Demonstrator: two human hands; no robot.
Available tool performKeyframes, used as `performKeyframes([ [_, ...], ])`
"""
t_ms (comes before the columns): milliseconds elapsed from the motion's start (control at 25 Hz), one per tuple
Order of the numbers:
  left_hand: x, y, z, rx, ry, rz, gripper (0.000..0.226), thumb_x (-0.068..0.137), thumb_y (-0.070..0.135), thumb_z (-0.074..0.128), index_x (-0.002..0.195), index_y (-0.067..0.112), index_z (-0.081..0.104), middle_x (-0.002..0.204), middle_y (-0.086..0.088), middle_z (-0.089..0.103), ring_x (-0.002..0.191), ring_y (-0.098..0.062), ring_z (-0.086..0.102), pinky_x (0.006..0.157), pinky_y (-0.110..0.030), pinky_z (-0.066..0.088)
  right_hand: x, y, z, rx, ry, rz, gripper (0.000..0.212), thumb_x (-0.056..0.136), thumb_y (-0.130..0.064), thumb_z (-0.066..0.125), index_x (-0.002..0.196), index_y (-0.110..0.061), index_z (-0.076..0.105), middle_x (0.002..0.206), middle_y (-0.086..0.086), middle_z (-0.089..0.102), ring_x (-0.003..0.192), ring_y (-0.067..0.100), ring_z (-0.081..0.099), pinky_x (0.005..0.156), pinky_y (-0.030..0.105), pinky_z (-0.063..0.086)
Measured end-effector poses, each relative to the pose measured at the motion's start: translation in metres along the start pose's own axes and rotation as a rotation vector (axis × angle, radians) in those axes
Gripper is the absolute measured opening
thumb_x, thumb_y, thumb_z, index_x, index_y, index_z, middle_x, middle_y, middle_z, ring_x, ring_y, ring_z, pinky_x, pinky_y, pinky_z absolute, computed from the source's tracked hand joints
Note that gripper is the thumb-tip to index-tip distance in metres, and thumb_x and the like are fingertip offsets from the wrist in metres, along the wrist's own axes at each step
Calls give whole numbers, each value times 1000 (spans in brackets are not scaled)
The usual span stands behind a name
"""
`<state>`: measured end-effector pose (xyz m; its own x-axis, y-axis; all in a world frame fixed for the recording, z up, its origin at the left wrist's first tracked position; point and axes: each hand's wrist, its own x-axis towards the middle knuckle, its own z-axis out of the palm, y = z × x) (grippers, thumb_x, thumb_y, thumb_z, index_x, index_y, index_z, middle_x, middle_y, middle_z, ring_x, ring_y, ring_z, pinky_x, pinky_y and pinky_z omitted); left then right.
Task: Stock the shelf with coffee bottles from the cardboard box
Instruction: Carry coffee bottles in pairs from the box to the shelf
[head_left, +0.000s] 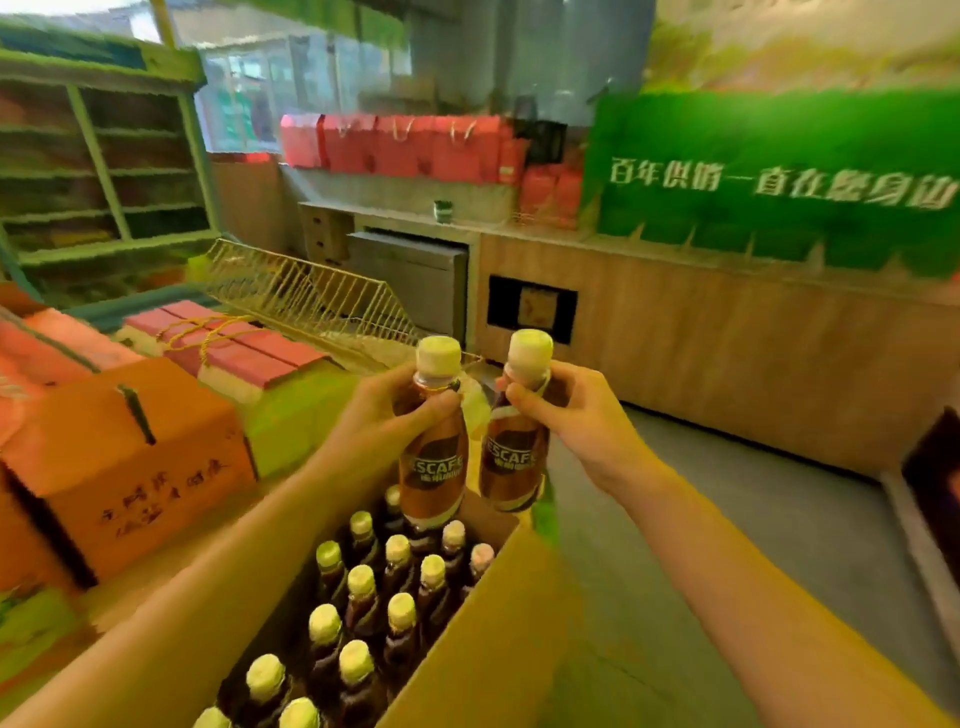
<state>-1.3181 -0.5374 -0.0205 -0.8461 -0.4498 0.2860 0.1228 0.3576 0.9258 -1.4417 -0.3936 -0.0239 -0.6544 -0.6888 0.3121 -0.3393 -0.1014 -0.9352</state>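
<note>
Head view: left hand (387, 415) and right hand (566, 410) each pinch a Nescafé bottle (434, 452) neck; cardboard box (467, 649) stays mostly full, no shelving yet.

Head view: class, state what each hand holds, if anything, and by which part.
The left hand grips the left coffee bottle by its neck and shoulder; the right hand grips the right coffee bottle the same way.
</note>
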Motion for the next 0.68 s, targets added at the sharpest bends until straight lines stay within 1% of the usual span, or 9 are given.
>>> performKeyframes([
  [80,-3,20,42,-1,-144,55,16,86,18,58,91,33,57,90,11,66,79,7,65,63,-10,50,-44,-13,-38,-63,180,28,17,83,-13,66,101,-12,67,93,3,71,81,5,66,71,14,52],
  [200,-16,52,113,-90,-339,107,14,87,20,58,96,31,58,97,6,68,91,-2,63,72,-17,46,-115,-34,-96,-187,414,70,13,83,-12,67,96,-13,67,94,7,70,80,9,64,70,13,50],
  [240,-25,66,141,-127,-413,124,14,87,21,58,97,31,57,99,6,68,93,-3,62,73,-18,46,-144,-43,-116,-226,500,85,11,83,-12,67,93,-16,67,93,5,70,81,10,64,72,14,51],
  [360,-54,106,219,-203,-612,181,16,88,21,57,102,29,57,102,6,67,97,-5,62,74,-17,44,-228,-69,-169,-302,726,124,12,83,-15,68,87,-26,66,91,-1,71,89,13,66,84,28,51],
  [400,-66,121,243,-220,-683,208,16,88,22,57,103,29,57,102,6,67,96,-4,62,73,-16,44,-256,-80,-184,-322,795,141,12,83,-16,68,87,-26,66,90,-2,70,89,12,67,84,27,51],
  [440,-81,137,270,-245,-761,234,15,88,22,57,101,29,58,101,7,68,93,-3,62,71,-15,44,-289,-93,-198,-344,870,154,10,83,-15,67,88,-24,66,88,-4,70,85,8,66,81,22,52],
  [520,-112,169,318,-292,-872,279,11,88,21,57,96,30,60,96,6,69,86,-3,64,70,-17,46,-349,-120,-221,-410,987,170,7,85,-15,65,90,-21,64,82,-10,67,73,-5,63,65,8,49],
  [600,-150,202,366,-344,-978,314,10,88,21,58,93,29,60,92,5,68,83,-4,65,72,-20,48,-413,-148,-244,-483,1118,203,6,86,-16,64,89,-22,63,80,-11,65,67,-8,61,59,7,46],
  [680,-199,238,415,-382,-1090,359,9,89,22,57,95,27,61,95,3,68,89,-7,65,77,-24,50,-482,-178,-266,-543,1243,233,6,86,-17,64,88,-23,62,80,-8,65,71,-4,60,62,11,45],
])
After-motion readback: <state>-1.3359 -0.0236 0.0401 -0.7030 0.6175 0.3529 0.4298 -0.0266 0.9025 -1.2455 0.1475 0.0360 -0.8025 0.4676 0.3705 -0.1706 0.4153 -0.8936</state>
